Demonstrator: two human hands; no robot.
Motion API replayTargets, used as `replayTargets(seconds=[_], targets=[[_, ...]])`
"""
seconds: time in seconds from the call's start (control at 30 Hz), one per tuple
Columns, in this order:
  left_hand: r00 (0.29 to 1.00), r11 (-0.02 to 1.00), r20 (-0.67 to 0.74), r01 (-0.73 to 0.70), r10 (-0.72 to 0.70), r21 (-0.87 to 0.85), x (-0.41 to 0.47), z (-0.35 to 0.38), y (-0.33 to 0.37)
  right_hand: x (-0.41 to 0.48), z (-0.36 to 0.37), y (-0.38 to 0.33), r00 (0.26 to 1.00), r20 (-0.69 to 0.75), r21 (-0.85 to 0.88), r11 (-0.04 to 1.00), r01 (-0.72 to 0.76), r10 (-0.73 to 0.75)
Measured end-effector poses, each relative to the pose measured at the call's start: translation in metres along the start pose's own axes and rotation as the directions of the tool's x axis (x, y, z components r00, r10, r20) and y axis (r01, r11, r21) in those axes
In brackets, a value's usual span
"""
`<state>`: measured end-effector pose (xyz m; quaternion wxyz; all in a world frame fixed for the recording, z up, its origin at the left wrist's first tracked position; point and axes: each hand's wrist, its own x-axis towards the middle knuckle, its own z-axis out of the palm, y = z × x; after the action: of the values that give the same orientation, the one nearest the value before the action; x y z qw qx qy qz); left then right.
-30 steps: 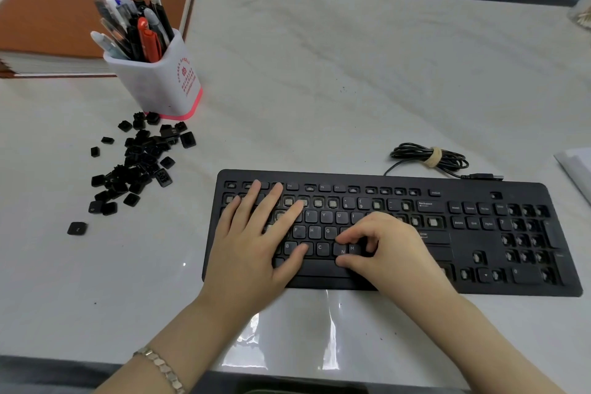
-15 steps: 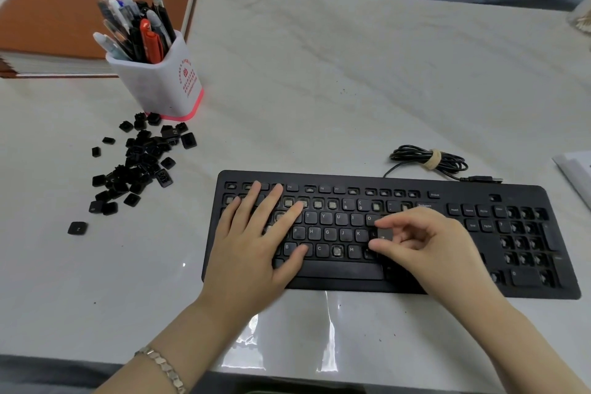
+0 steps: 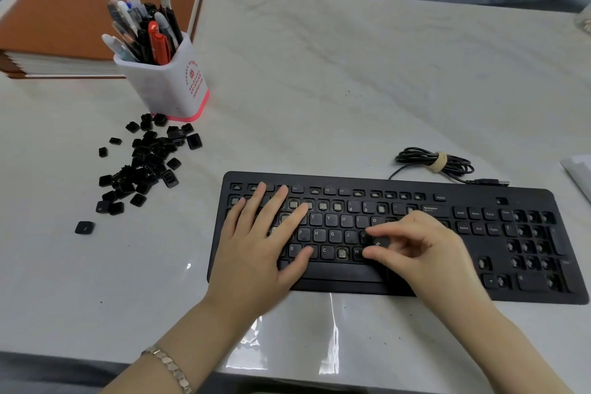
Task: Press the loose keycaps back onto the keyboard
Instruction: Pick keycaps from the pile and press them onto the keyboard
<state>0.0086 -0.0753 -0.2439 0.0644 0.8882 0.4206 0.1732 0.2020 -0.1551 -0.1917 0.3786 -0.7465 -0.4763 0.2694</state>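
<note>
Your right hand (image 3: pixel 425 253) pinches one keycap (image 3: pixel 380 241) between thumb and index finger, over the middle rows of the keyboard (image 3: pixel 527 198). Your left hand (image 3: pixel 259 243) lies flat, fingers spread, on the keyboard's left half. Compared with one second ago, your right hand is farther right, off the bottom row; your left hand is unchanged.

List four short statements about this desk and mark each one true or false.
1. The left hand rests flat on the keyboard. True.
2. The right hand holds nothing. False: it pinches a keycap.
3. The loose keycaps lie right of the keyboard. False: they lie to its left, by the pen holder.
4. The cable is coiled behind the keyboard. True.
</note>
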Motion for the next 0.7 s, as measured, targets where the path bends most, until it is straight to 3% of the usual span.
replayTargets(seconds=[0.2,0.53,0.7], targets=[[1.000,1.000,-0.001,-0.005,0.005,0.004,0.000,0.001,0.000,-0.001,0.004,0.004,0.994,0.072,0.079,0.993,-0.083,0.078],[1.000,1.000,0.005,-0.005,0.005,0.018,-0.001,0.002,-0.001,-0.005,0.020,0.011,0.980,0.080,-0.154,0.969,0.193,-0.183],[1.000,1.000,-0.002,-0.011,0.011,0.020,-0.001,0.001,-0.001,-0.007,0.032,0.017,0.981,0.020,-0.133,0.972,0.196,-0.195]])
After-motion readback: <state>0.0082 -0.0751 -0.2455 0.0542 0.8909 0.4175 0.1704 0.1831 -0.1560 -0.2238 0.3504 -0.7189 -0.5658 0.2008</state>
